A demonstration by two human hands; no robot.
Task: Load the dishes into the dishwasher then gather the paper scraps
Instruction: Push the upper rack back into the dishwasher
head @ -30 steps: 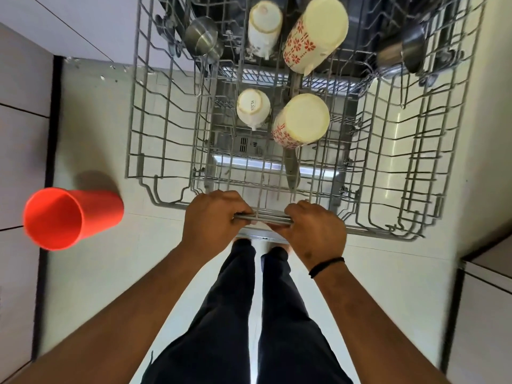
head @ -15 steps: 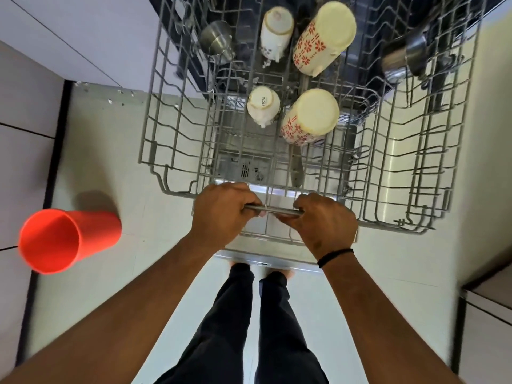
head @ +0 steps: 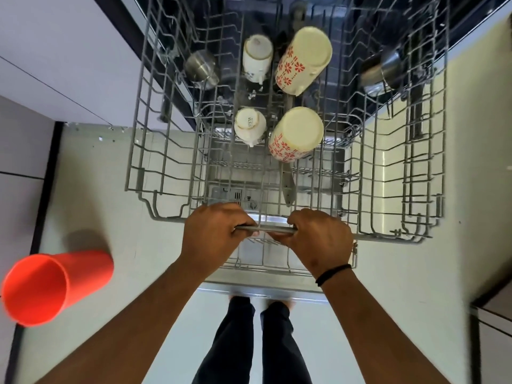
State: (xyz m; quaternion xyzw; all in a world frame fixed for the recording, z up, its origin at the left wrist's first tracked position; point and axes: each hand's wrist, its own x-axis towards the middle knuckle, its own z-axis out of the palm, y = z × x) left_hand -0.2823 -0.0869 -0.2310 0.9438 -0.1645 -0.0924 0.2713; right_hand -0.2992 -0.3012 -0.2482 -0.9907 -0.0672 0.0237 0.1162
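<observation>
Grey wire rack (head: 155,173), pulled partway out over the open dishwasher door (head: 266,291), back half under the dark tub. Thin tines in rows; side sections bare, middle lane loaded.

Left hand (head: 213,236) and right hand (head: 321,242) side by side on the metal handle bar (head: 273,230) at the rack's front edge, fingers curled tight round it, knuckles up. Black band (head: 333,274) on the right wrist.

Counted in the rack:
- Two tall cream tumblers with red flower print, bottoms up and tilted: near one (head: 295,134), far one (head: 303,60).
- Two small white cups, upside down, just left of the tumblers: near one (head: 249,126) with lettering on its base, far one (head: 257,58).
- Two steel cups lying on their sides: one at far left (head: 201,66), one at far right (head: 383,72).

On the pale floor, well left of the rack: one orange plastic cup (head: 52,286) on its side, mouth toward the camera. Small white specks (head: 100,138) along the wall base, too small to tell what.

Dark trouser legs (head: 241,342) below the door edge.
</observation>
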